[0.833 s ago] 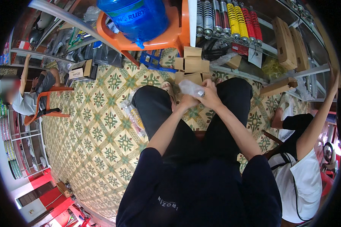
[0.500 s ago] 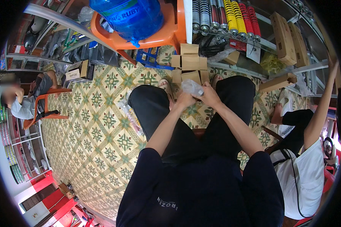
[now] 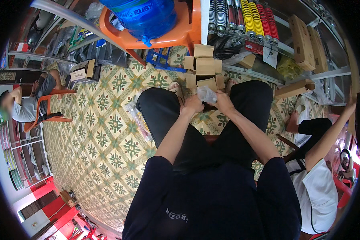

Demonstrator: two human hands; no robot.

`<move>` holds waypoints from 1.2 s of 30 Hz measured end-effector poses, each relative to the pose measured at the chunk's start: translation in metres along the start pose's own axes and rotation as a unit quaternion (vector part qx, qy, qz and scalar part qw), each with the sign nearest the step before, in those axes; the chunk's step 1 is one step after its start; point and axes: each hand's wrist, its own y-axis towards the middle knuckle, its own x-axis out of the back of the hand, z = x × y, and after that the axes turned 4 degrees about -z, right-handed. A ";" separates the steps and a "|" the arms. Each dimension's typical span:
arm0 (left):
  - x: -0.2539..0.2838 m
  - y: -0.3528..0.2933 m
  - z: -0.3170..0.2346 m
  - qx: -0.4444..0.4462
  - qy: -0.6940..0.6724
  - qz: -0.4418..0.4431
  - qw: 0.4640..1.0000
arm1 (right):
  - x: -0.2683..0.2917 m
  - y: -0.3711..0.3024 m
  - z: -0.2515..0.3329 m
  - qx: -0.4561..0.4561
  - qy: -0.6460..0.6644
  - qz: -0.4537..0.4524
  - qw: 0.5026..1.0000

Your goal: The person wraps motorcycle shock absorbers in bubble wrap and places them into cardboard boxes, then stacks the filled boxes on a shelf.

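Note:
Between my knees, a crumpled clear plastic bag [image 3: 207, 95] is held up by both hands; whatever it contains, I cannot make out. My left hand [image 3: 194, 104] grips its left side with curled fingers. On the other side my right hand [image 3: 224, 102] pinches the bag's edge. Just beyond the hands stand open cardboard boxes [image 3: 205, 67] with their flaps spread. The nearer box is partly covered by the bag and my fingers.
An orange plastic chair [image 3: 164, 38] bears a blue water jug [image 3: 148, 18]. Coil shock absorbers [image 3: 250, 20] line a glass shelf at the far right. A person in a white shirt [image 3: 318, 196] sits at right, another person [image 3: 24, 106] at far left. A plastic-wrapped packet [image 3: 138, 120] lies by my left knee.
My hands have moved slightly apart, and the bag now stands more upright between them. The person at right has lowered the raised arm a little. The view has shifted slightly.

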 end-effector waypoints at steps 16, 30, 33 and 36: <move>0.020 -0.007 -0.030 0.040 -0.065 -0.077 0.994 | -0.015 -0.002 -0.009 -0.015 -0.110 0.041 0.993; 0.022 -0.008 -0.034 0.028 -0.052 -0.106 0.993 | -0.015 0.000 -0.005 -0.068 -0.157 0.052 0.984; 0.023 -0.008 -0.030 0.046 -0.043 -0.108 0.992 | -0.006 0.001 0.011 -0.077 -0.182 0.038 0.980; 0.022 -0.005 -0.029 0.038 -0.028 -0.113 0.992 | -0.005 0.000 0.011 -0.111 -0.222 -0.059 0.967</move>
